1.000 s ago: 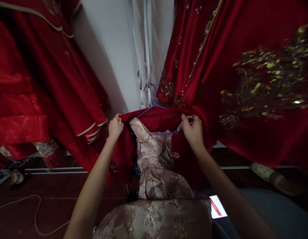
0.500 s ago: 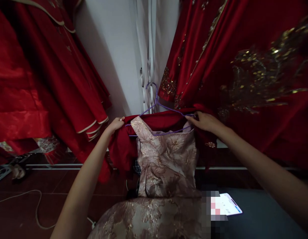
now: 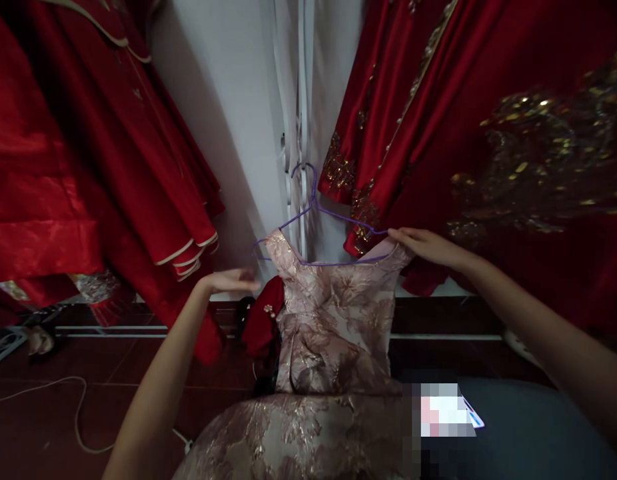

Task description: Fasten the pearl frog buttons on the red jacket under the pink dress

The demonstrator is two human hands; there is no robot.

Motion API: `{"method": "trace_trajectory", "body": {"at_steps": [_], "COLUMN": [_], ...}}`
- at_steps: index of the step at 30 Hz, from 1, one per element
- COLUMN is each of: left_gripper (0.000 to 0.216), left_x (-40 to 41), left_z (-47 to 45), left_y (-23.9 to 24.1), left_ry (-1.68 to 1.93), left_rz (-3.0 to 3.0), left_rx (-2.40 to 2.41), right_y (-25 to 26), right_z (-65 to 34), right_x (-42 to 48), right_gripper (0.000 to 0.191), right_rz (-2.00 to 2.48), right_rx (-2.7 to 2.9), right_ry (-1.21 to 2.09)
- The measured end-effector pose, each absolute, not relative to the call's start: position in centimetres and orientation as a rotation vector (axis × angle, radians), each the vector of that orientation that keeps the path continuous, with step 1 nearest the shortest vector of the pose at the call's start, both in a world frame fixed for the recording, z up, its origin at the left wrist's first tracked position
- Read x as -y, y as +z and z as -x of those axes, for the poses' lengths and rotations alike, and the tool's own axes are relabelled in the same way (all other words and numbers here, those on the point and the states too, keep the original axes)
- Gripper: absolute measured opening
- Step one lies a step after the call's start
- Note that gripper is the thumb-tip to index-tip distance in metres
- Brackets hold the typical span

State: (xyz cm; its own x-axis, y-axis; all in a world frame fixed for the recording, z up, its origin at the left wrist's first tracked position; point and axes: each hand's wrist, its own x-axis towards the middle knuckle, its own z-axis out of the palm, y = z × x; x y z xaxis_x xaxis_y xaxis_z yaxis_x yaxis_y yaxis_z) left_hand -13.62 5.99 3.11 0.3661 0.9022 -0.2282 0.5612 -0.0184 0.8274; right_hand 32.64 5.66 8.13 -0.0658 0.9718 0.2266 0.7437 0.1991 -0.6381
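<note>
A pale pink dress [image 3: 338,300] with a gold floral pattern hangs on a thin purple hanger [image 3: 313,200]. The hanger's hook is on a white metal stand. At the right shoulder, my right hand [image 3: 421,245] pinches the dress strap over the hanger's end. My left hand [image 3: 233,281] is apart from the dress, left of its other strap, fingers stretched out and slightly blurred. Below that hand, a dark red garment [image 3: 262,320] with a small beaded ornament hangs bunched, partly hidden behind the dress.
Red garments [image 3: 123,147] with cream piping hang at the left. More red clothing [image 3: 488,167] with gold sequins hangs at the right. A lit phone [image 3: 473,417], partly pixelated, lies on a grey surface [image 3: 533,427]. Shoes [image 3: 38,341] and a white cable [image 3: 77,420] are on the floor.
The red garment that stretched between both hands behind the dress has dropped down. My left hand has let go of it and lowered; my right hand has shifted slightly right, onto the strap.
</note>
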Motion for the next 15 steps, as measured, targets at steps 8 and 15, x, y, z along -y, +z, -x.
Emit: {"method": "trace_trajectory", "body": {"at_steps": [8, 15], "left_gripper": [0.049, 0.052], "left_x": [-11.7, -9.9], "left_z": [7.2, 10.1], "left_y": [6.4, 3.3], "left_ry": [0.954, 1.204], "left_rz": [-2.358, -2.136], "left_rx": [-1.318, -1.337], "right_y": [4.5, 2.5], "right_z": [-32.2, -32.5], "right_x": [-7.2, -6.9], "right_gripper": [0.040, 0.035], "right_rz": [1.432, 1.544], "right_rx": [1.535, 1.279], "right_ry": [0.363, 0.168]}}
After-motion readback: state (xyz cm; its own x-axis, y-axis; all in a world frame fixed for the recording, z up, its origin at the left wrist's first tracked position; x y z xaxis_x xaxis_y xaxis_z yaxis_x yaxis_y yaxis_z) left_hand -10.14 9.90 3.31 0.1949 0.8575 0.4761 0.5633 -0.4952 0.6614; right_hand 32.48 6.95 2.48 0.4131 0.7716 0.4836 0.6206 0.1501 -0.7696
